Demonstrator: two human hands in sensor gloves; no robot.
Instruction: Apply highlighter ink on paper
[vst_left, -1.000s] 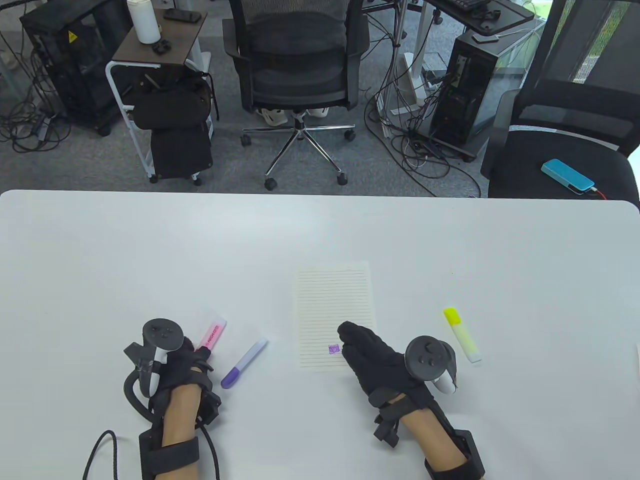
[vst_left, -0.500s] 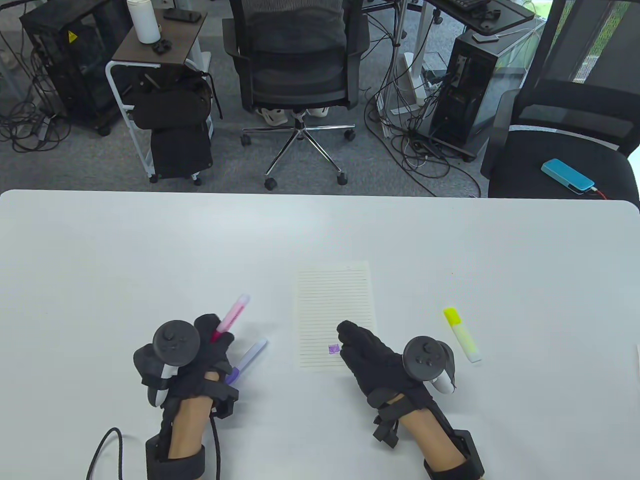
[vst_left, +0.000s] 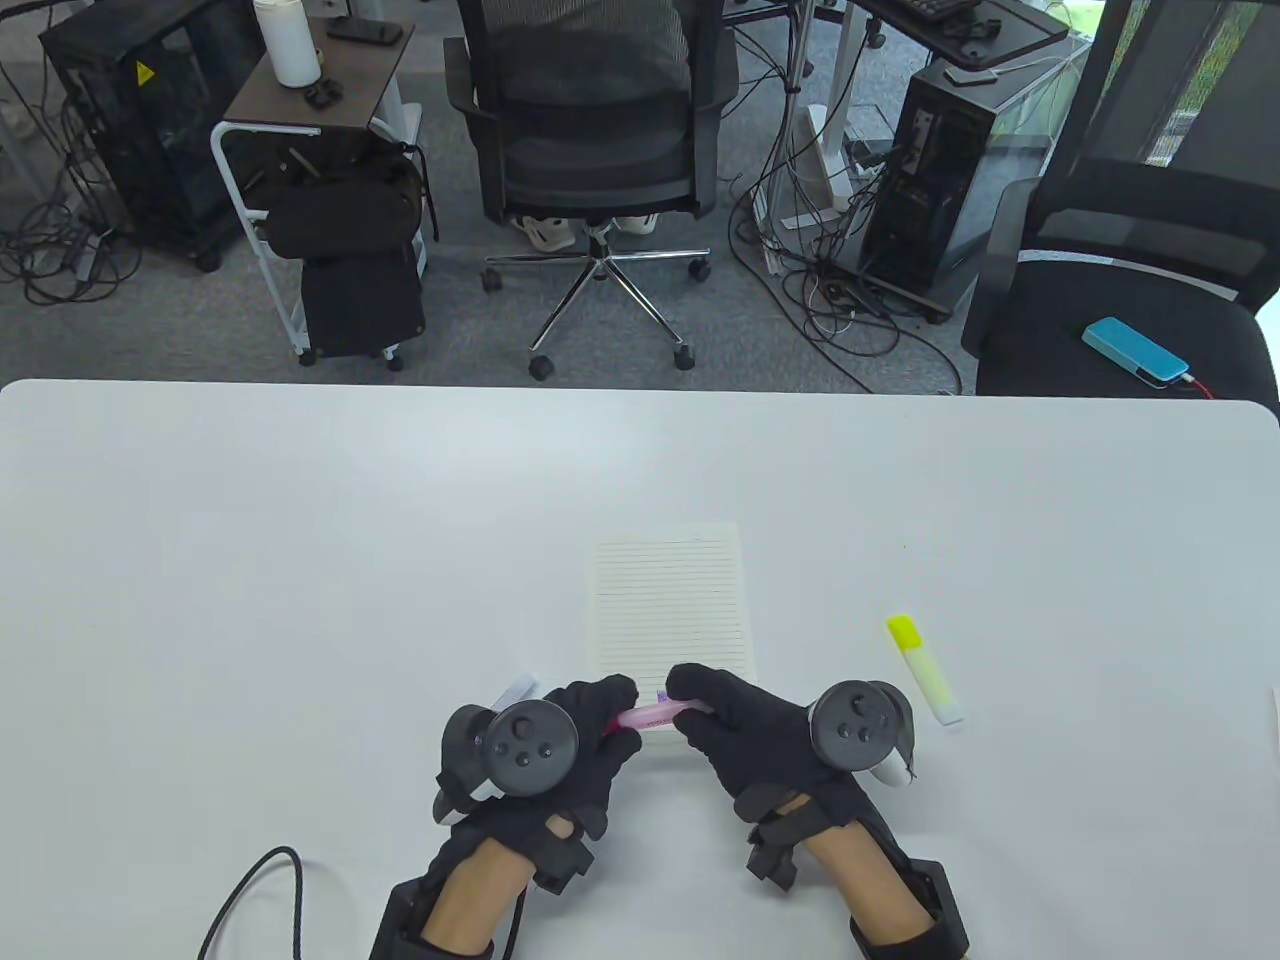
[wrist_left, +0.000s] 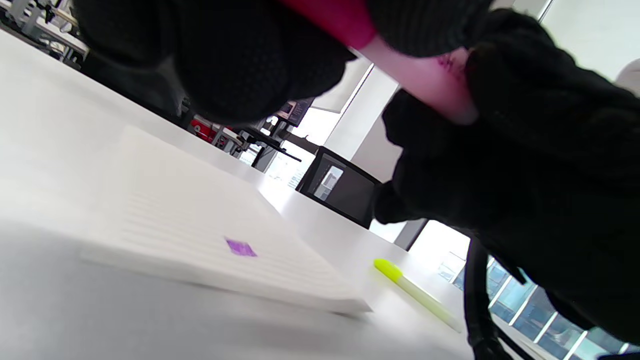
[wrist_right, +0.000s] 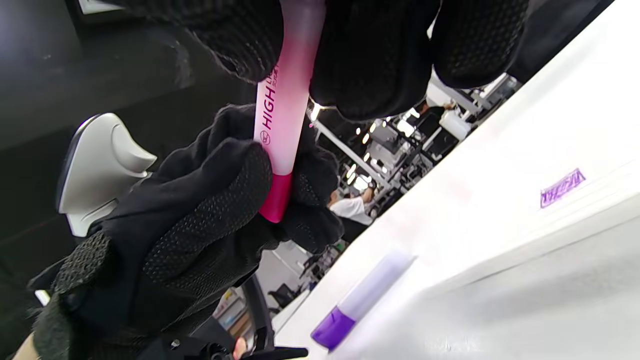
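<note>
Both grips clamped on pink highlighter (vst_left: 655, 714): left hand (vst_left: 590, 745) pinches magenta end, right hand (vst_left: 745, 720) the other, above near edge of lined paper (vst_left: 672, 610) w/ purple mark (wrist_left: 240, 247). Purple highlighter (wrist_right: 361, 300) & yellow highlighter (vst_left: 925, 668) lie on worktop (vst_left: 300, 520).
</note>
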